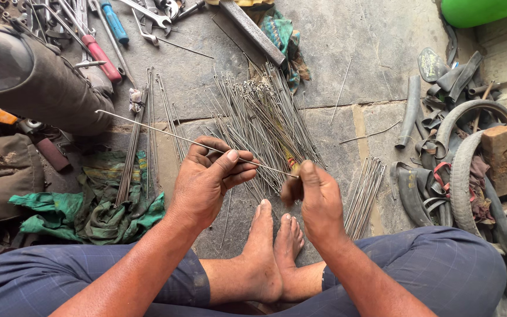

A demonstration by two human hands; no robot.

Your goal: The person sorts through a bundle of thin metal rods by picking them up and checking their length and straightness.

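1. Left hand (206,179) pinches a spoke (171,136) near its middle — the long axis runs up-left to lower-right.
2. Right hand (318,196) closes on its near tip, above the floor (382,35).

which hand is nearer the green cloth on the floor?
Left. The left hand holds a thin spoke just right of the green cloth; the right hand is farther right, past the feet.
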